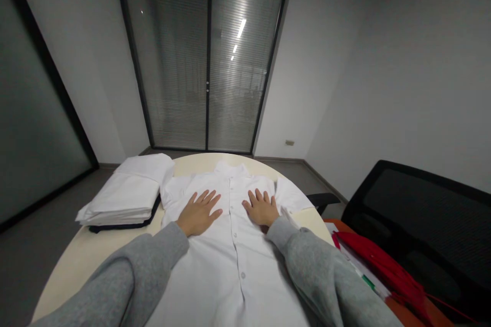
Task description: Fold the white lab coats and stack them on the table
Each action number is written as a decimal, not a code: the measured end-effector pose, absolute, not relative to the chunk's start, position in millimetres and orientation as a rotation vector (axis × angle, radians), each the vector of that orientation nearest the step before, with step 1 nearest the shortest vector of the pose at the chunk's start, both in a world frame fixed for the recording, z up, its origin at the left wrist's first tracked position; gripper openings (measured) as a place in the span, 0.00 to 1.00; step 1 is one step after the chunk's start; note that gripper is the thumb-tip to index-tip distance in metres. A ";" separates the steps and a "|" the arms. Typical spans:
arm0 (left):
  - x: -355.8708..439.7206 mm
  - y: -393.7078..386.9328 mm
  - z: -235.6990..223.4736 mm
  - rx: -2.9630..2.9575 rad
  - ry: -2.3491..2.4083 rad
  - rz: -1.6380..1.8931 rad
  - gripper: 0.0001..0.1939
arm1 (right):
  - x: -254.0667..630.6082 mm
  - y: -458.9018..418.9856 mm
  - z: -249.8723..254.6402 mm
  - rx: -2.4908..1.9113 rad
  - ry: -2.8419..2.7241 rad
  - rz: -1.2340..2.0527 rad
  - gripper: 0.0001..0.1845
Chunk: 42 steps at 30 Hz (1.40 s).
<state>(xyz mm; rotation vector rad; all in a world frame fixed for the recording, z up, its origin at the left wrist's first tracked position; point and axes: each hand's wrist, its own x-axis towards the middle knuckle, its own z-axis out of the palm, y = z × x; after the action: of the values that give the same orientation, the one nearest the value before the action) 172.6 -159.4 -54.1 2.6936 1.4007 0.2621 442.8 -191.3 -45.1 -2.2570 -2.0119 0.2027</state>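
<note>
White buttoned shirt (226, 255), laid flat, collar away, lightly creased, open hands (198, 214) resting on it

From here I can't see the near end of the white shirt (215, 276); the bottom edge cuts it off. The gray sleeves (141, 271) cover parts of it, and the black chair (418, 214) runs out past the right edge.

Grey walls (414, 87), glass doors (176, 61), round table (80, 265)

two hands (199, 213) (261, 208), one spread shirt (215, 265), one stack (128, 184), one table (76, 263)
</note>
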 end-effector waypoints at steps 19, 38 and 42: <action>169.3 -157.2 -59.6 2.685 1.390 0.357 0.32 | 557.7 -189.9 -44.3 -2.608 -1.294 -0.264 0.31; 167.5 -156.6 -61.6 2.677 1.363 0.414 0.30 | 554.5 -193.2 -13.8 -2.229 -1.223 -0.512 0.22; 167.2 -155.8 -63.9 2.687 1.356 0.446 0.29 | 517.6 -197.2 -0.3 -1.805 -1.875 -0.677 0.24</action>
<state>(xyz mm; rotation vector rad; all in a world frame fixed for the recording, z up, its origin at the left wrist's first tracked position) 167.2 -155.8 -63.9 2.6866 1.3557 0.4463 517.6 -197.2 -0.3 -1.8055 -1.8751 -0.6766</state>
